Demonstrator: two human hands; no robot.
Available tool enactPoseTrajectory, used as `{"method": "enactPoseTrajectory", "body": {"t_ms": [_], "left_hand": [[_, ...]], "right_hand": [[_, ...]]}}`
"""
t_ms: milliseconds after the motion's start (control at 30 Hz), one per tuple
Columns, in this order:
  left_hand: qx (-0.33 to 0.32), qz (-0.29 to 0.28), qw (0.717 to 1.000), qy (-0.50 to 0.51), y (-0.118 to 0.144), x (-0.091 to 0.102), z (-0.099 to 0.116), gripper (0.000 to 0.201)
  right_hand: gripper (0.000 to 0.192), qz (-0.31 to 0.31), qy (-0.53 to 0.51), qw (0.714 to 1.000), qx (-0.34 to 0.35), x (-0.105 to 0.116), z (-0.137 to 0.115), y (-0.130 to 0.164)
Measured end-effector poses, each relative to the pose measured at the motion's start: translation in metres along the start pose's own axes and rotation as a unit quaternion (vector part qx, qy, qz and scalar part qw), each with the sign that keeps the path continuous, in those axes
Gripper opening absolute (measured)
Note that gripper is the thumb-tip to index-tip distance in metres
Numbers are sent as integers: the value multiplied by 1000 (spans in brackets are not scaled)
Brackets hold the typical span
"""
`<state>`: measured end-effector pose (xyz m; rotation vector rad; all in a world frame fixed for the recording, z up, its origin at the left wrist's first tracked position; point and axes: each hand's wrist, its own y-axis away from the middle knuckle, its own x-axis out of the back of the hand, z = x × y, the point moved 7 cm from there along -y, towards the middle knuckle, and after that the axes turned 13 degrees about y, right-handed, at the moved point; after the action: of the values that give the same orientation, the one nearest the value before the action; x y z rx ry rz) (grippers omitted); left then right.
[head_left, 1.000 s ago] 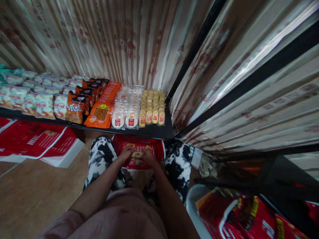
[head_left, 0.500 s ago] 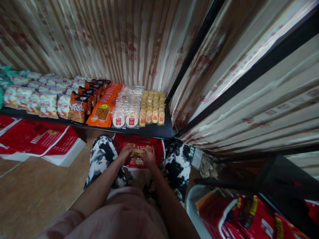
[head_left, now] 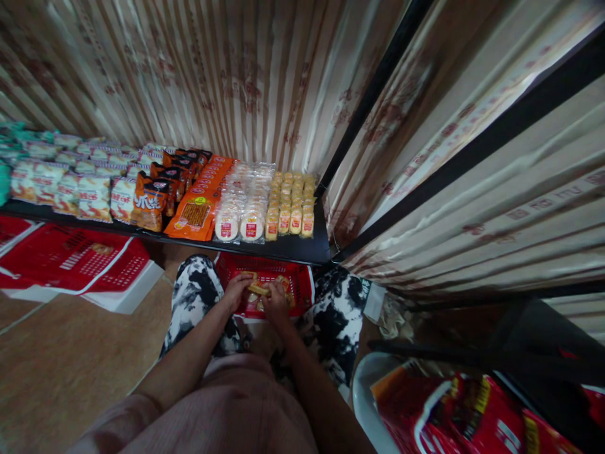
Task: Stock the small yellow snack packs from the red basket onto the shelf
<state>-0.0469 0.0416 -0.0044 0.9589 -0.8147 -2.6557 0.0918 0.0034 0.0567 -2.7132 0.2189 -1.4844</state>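
1. Striped, patterned curtains (head_left: 227, 75) hang behind a low black shelf (head_left: 293, 249), which runs along the wall above a brown floor (head_left: 61, 353).
2. Rows of packaged snacks cover the shelf: small yellow packs (head_left: 290, 205), clear packs of round cakes (head_left: 241, 211), and orange bags (head_left: 193, 211).
3. Under the shelf edge, between the person's knees, sits a red basket (head_left: 300, 287).
4. Inside it, the left hand (head_left: 237, 289) and right hand (head_left: 275, 301) both close on one snack packet (head_left: 259, 288).
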Motion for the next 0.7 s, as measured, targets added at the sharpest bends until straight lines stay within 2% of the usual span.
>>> {"method": "enactPoseTrajectory", "body": {"t_ms": [233,400,567,700], "left_hand": [[5,-18,1000,19,0,-3,1,25],[8,-35,999,21,1,-6,2,27],[17,-52,998,23,6,-11,3,29],[26,-51,998,9,8,-14,2,27]], "right_hand": [[18,6,8,1000,0,0,-2,2],[13,-22,22,1000,5,-2,-5,4],[21,-34,57,998,3,-3,-6,6],[27,-72,82,994,1,-6,-7,8]]}}
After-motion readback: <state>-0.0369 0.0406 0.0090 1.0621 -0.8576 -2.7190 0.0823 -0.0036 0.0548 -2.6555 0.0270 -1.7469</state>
